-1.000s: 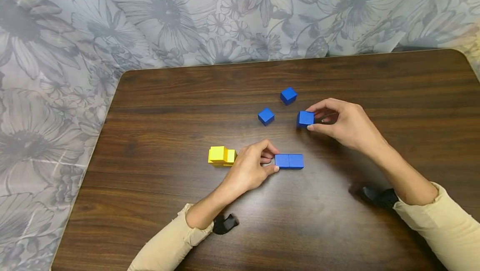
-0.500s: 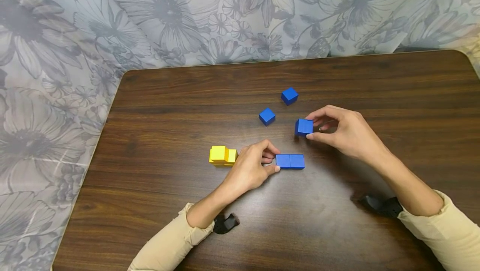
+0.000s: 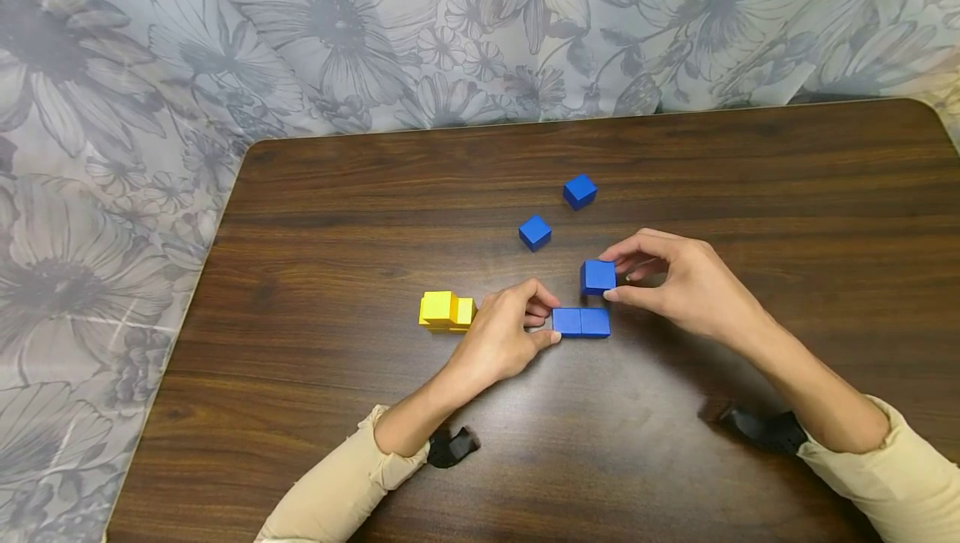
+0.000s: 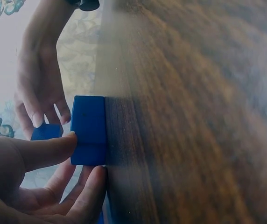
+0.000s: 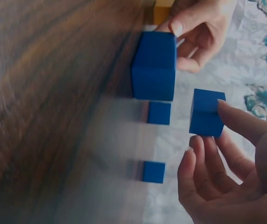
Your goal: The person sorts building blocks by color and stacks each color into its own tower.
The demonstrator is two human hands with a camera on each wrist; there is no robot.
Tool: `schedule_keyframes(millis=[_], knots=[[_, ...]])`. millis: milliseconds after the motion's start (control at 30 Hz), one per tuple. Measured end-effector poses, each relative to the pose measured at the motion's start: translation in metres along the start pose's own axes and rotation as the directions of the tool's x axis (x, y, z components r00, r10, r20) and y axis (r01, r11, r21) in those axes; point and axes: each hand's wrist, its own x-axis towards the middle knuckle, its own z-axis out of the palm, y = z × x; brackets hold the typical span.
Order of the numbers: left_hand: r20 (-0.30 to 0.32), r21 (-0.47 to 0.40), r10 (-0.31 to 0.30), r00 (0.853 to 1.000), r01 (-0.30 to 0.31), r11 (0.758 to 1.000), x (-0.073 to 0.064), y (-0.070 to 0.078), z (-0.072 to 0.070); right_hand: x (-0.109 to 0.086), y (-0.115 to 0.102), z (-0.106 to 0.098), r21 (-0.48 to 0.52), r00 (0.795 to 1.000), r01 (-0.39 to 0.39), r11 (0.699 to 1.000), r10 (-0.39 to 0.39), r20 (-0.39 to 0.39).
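Two blue cubes (image 3: 581, 323) stand side by side in a short row on the table. My left hand (image 3: 501, 328) pinches the row's left end between thumb and fingers; the thumb (image 4: 54, 150) lies along its side in the left wrist view. My right hand (image 3: 678, 283) holds another blue cube (image 3: 598, 277) between thumb and fingertips, just behind the row. In the right wrist view this held cube (image 5: 207, 113) is raised off the table, apart from the row (image 5: 154, 70).
Two loose blue cubes, a nearer one (image 3: 535, 233) and a farther one (image 3: 580, 192), lie behind the row. A stepped group of yellow blocks (image 3: 442, 310) stands left of my left hand, partly hidden by it. The brown wooden table (image 3: 337, 218) backs onto a flowered curtain (image 3: 450, 34).
My right hand has brought its blue cube nearer to me and slightly left, close to the row. The left hand has stayed in place on the row.
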Motion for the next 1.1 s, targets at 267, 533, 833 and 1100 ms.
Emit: schedule_keyframes(millis=[267, 533, 833, 1100], knots=[[0.007, 0.011, -0.004, 1.000, 0.003, 1.000, 0.000, 0.001, 0.000, -0.005, -0.004, 0.007, -0.009, 0.999, 0.052, 0.999, -0.052, 0.003], [0.010, 0.014, -0.013, 1.000, 0.013, 1.000, 0.000, 0.001, 0.000, -0.008, -0.008, 0.017, -0.013, 0.996, 0.079, 0.997, -0.078, 0.049], [0.016, 0.008, -0.010, 1.000, 0.010, 1.000, 0.000, 0.004, -0.001, -0.010, -0.012, 0.023, -0.004, 0.992, 0.105, 0.994, -0.105, 0.067], [0.028, 0.026, -0.004, 1.000, 0.003, 1.000, -0.001, 0.004, -0.002, -0.011, -0.014, 0.028, -0.010, 0.993, 0.089, 0.996, -0.088, 0.080]])
